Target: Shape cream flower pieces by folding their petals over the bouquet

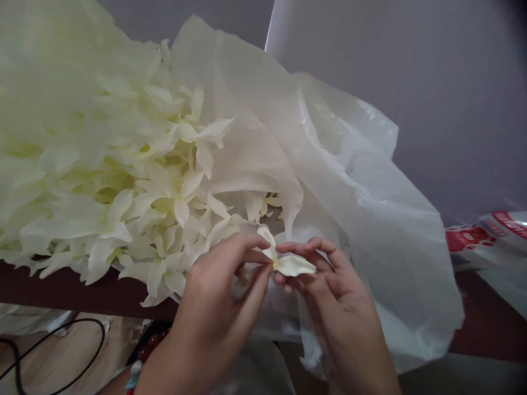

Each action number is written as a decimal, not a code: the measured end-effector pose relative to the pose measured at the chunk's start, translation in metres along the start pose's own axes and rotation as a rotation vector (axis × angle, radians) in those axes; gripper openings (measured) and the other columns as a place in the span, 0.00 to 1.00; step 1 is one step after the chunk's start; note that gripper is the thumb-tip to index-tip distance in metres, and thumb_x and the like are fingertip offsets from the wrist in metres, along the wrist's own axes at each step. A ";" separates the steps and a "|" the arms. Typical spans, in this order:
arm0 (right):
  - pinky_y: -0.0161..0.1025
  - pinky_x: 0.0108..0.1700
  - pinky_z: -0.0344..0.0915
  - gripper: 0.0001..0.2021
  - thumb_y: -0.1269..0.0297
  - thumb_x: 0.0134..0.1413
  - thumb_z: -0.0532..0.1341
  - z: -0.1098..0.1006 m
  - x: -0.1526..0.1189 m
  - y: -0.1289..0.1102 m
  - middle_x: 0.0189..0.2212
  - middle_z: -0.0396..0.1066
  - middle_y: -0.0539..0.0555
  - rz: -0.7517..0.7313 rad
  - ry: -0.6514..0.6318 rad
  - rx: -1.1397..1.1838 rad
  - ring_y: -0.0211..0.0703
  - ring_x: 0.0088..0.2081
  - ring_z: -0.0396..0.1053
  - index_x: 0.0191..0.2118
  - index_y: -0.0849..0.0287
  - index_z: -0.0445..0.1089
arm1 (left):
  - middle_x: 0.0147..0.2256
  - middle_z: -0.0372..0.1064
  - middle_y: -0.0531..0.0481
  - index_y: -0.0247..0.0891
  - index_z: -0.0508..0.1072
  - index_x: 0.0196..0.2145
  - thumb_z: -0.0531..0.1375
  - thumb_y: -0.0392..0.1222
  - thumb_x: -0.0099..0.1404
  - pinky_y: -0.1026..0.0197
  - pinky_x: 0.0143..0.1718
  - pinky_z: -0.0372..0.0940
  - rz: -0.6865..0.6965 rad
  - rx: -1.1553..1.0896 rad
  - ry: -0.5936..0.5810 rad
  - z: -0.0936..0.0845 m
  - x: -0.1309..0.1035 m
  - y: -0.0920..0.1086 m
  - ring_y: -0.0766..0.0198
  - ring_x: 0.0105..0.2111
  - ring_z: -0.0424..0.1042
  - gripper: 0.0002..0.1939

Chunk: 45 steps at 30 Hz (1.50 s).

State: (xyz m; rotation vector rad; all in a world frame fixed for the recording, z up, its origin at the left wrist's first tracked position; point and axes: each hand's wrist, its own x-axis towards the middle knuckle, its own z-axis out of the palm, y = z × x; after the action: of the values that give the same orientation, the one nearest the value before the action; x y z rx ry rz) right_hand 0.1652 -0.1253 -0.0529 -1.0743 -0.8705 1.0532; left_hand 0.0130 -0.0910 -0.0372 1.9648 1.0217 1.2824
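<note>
Between my hands is a white artificial flower (293,265) with long petals and a small yellowish centre. My left hand (224,282) pinches it near the centre with thumb and fingertips. From the other side, the thumb and fingers of my right hand (335,296) close around a petal that points right. Another petal stands up between the two hands. A large pile of similar white flowers (160,192) lies to the left, close to my left hand. Behind my hands, a few more flowers (269,204) show through an opening in translucent plastic sheeting (255,126).
Crumpled plastic spreads across the middle and right, over a dark red table edge (486,323). A red and white printed package (473,237) is at the far right. A black cable (102,334) loops at lower left. A grey wall (453,88) rises behind.
</note>
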 end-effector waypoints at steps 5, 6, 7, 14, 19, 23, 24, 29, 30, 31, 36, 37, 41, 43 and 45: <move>0.32 0.47 0.75 0.15 0.68 0.55 0.72 0.003 -0.009 0.006 0.50 0.79 0.50 -0.123 -0.042 -0.065 0.41 0.47 0.79 0.47 0.45 0.77 | 0.34 0.77 0.55 0.42 0.74 0.38 0.61 0.27 0.64 0.69 0.33 0.72 -0.078 -0.169 0.077 0.003 0.004 0.000 0.68 0.34 0.78 0.10; 0.32 0.46 0.76 0.15 0.69 0.55 0.72 0.004 -0.009 0.006 0.48 0.80 0.50 -0.134 -0.027 -0.099 0.41 0.46 0.79 0.47 0.45 0.78 | 0.33 0.77 0.55 0.42 0.74 0.37 0.61 0.28 0.64 0.69 0.31 0.71 -0.096 -0.201 0.063 0.003 0.004 0.000 0.68 0.32 0.77 0.09; 0.32 0.45 0.76 0.13 0.69 0.55 0.71 0.006 -0.009 0.006 0.45 0.80 0.50 -0.146 -0.010 -0.123 0.41 0.43 0.80 0.46 0.46 0.79 | 0.32 0.76 0.54 0.42 0.74 0.36 0.61 0.29 0.65 0.68 0.29 0.70 -0.116 -0.234 0.041 0.002 0.005 0.000 0.68 0.30 0.75 0.08; 0.36 0.42 0.78 0.06 0.66 0.57 0.70 0.009 -0.003 0.004 0.38 0.82 0.51 -0.145 0.020 -0.192 0.43 0.38 0.80 0.40 0.49 0.82 | 0.33 0.74 0.51 0.40 0.76 0.33 0.58 0.29 0.63 0.65 0.32 0.69 -0.174 -0.370 -0.117 -0.001 0.009 0.005 0.66 0.32 0.73 0.09; 0.36 0.35 0.78 0.06 0.63 0.51 0.74 0.004 -0.006 0.006 0.34 0.82 0.52 -0.065 0.100 -0.164 0.43 0.32 0.79 0.37 0.51 0.83 | 0.37 0.75 0.51 0.42 0.75 0.40 0.62 0.27 0.59 0.64 0.40 0.72 -0.204 -0.439 -0.307 -0.011 0.007 0.005 0.63 0.40 0.76 0.13; 0.35 0.29 0.78 0.07 0.61 0.49 0.75 0.000 -0.007 0.009 0.33 0.84 0.53 -0.024 0.116 -0.121 0.42 0.26 0.79 0.37 0.51 0.84 | 0.38 0.75 0.51 0.42 0.76 0.39 0.61 0.28 0.63 0.65 0.43 0.74 -0.294 -0.623 -0.391 -0.017 0.010 0.002 0.64 0.41 0.77 0.11; 0.35 0.29 0.78 0.08 0.60 0.48 0.76 -0.001 -0.007 0.010 0.34 0.84 0.54 -0.014 0.127 -0.105 0.42 0.27 0.79 0.37 0.51 0.84 | 0.38 0.76 0.50 0.41 0.76 0.36 0.62 0.29 0.64 0.66 0.42 0.74 -0.322 -0.673 -0.401 -0.017 0.012 0.001 0.65 0.40 0.77 0.08; 0.34 0.40 0.80 0.10 0.60 0.48 0.77 -0.004 -0.009 0.012 0.40 0.85 0.53 0.025 0.154 -0.029 0.45 0.39 0.83 0.39 0.47 0.85 | 0.33 0.76 0.52 0.40 0.76 0.35 0.61 0.31 0.68 0.70 0.37 0.74 -0.250 -0.608 -0.269 -0.011 0.011 0.002 0.68 0.35 0.77 0.07; 0.34 0.41 0.79 0.09 0.59 0.49 0.76 -0.004 -0.010 0.012 0.40 0.85 0.53 0.027 0.139 -0.020 0.44 0.40 0.83 0.39 0.47 0.85 | 0.33 0.76 0.53 0.41 0.76 0.37 0.61 0.31 0.69 0.71 0.35 0.73 -0.211 -0.580 -0.224 -0.010 0.009 0.002 0.69 0.33 0.77 0.06; 0.34 0.40 0.79 0.09 0.59 0.50 0.76 -0.003 -0.010 0.012 0.39 0.85 0.53 0.028 0.126 -0.011 0.44 0.39 0.83 0.39 0.47 0.85 | 0.34 0.76 0.54 0.42 0.75 0.39 0.62 0.31 0.69 0.71 0.34 0.74 -0.168 -0.551 -0.183 -0.009 0.007 0.002 0.70 0.31 0.77 0.06; 0.32 0.34 0.79 0.09 0.60 0.48 0.77 -0.003 -0.011 0.012 0.39 0.85 0.53 0.040 0.155 0.003 0.43 0.35 0.83 0.38 0.47 0.85 | 0.34 0.78 0.57 0.44 0.74 0.42 0.66 0.32 0.67 0.69 0.33 0.74 0.064 -0.249 -0.035 -0.009 -0.001 -0.003 0.69 0.31 0.78 0.10; 0.33 0.34 0.79 0.09 0.60 0.47 0.77 -0.004 -0.011 0.013 0.39 0.85 0.54 0.042 0.163 0.004 0.44 0.35 0.83 0.37 0.48 0.85 | 0.33 0.78 0.57 0.44 0.74 0.43 0.67 0.33 0.66 0.69 0.32 0.74 0.087 -0.206 -0.022 -0.010 -0.001 -0.004 0.68 0.30 0.78 0.10; 0.37 0.38 0.81 0.10 0.59 0.46 0.77 -0.007 -0.011 0.014 0.39 0.85 0.56 0.036 0.163 0.024 0.47 0.37 0.84 0.37 0.50 0.85 | 0.31 0.79 0.59 0.44 0.73 0.47 0.67 0.34 0.67 0.71 0.28 0.73 0.179 -0.176 -0.089 -0.012 0.002 -0.006 0.70 0.27 0.78 0.13; 0.38 0.40 0.82 0.11 0.59 0.45 0.78 -0.007 -0.011 0.014 0.41 0.85 0.56 0.036 0.163 0.034 0.49 0.39 0.84 0.38 0.49 0.85 | 0.33 0.79 0.59 0.44 0.72 0.47 0.66 0.31 0.67 0.71 0.29 0.73 0.220 -0.149 -0.121 -0.013 0.004 -0.004 0.71 0.26 0.77 0.13; 0.36 0.40 0.82 0.11 0.61 0.46 0.78 -0.007 -0.012 0.014 0.42 0.85 0.55 0.016 0.154 0.035 0.47 0.39 0.84 0.39 0.48 0.85 | 0.33 0.79 0.57 0.42 0.73 0.44 0.65 0.31 0.67 0.71 0.29 0.72 0.230 -0.114 -0.125 -0.013 0.006 -0.002 0.71 0.26 0.75 0.10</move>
State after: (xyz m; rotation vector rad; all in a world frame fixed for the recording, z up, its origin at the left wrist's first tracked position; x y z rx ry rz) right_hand 0.1647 -0.1368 -0.0684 -1.1187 -0.7188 0.9820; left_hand 0.0018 -0.0844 -0.0307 2.0905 0.6626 1.2882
